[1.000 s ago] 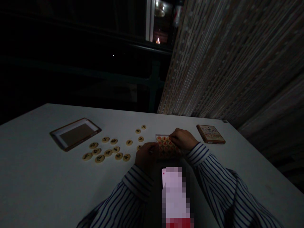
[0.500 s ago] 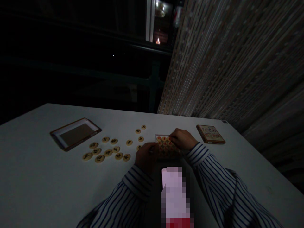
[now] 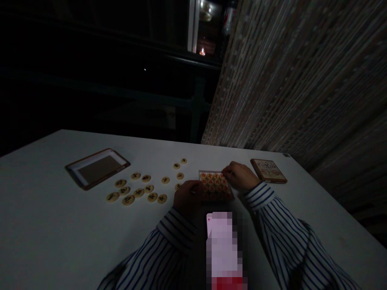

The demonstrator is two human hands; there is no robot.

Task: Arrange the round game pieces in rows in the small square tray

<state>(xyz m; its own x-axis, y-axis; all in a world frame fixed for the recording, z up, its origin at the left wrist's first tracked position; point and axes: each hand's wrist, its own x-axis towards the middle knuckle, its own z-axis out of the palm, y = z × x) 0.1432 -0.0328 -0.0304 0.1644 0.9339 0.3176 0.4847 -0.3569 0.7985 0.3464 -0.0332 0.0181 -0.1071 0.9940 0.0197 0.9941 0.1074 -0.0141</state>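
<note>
A small clear box [image 3: 215, 197] holds rows of round Chinese chess pieces [image 3: 210, 182] with red characters. My left hand [image 3: 187, 198] is closed at the left side of this box, its fingers curled against the edge. At the far right corner, the fingers of my right hand [image 3: 240, 175] are pinched together and touch the box or a piece there; the fingertips' contact is too dark to make out. Left of my left hand, several loose chess pieces [image 3: 138, 193] with dark characters lie scattered on the table. One piece [image 3: 178, 186] is partly hidden behind that hand.
The white table [image 3: 75, 237] carries an open lidless case [image 3: 85, 187] at the left and a flat printed case [image 3: 268, 170] at the right. A lit phone [image 3: 209, 225] lies between my forearms. A string curtain [image 3: 256, 80] hangs beyond the right side.
My right hand has shifted right, from over the top row to the box's far right corner, baring more red pieces. My left hand stays at the box. The view has moved slightly.
</note>
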